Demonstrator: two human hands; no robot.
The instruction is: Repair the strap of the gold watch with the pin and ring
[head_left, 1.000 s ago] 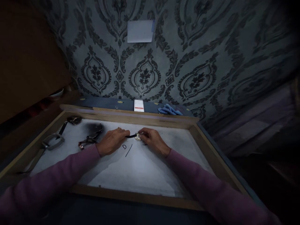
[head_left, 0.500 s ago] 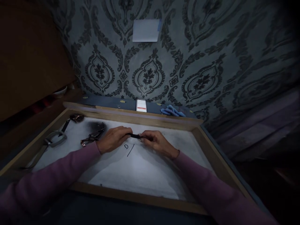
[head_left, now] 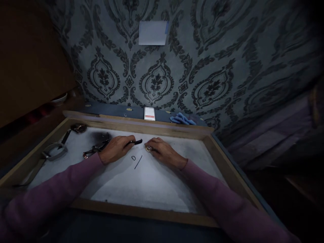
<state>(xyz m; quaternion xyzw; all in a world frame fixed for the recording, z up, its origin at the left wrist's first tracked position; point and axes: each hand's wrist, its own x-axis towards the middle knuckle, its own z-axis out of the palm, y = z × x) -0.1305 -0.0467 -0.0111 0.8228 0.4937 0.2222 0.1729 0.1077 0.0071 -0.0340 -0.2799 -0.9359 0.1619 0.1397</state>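
Note:
My left hand [head_left: 117, 148] pinches a narrow black strap [head_left: 137, 142], whose free end points right towards my other hand. In my right hand [head_left: 164, 152], the fingers are closed on a watch [head_left: 148, 148] with a round, shiny gold-and-silver case. A gap separates the strap's end from the watch. Below them on the white surface lie a small black loop [head_left: 133, 158] and a thin dark rod or line [head_left: 138, 162]. Several dark watches or straps [head_left: 97, 146] are bunched beside my left wrist, partly hidden by it.
A wooden-rimmed tray [head_left: 141, 211] with a white base surrounds the work. At its left lie a grey strap loop [head_left: 55, 152] and a brown-gold watch [head_left: 79, 128]. Behind the rim are a pixelated phone-like screen [head_left: 149, 114] and a blue cloth [head_left: 182, 118].
My hands have moved apart; the black strap that spanned them now sits only in my left hand. The round watch case in my right hand has come into view.

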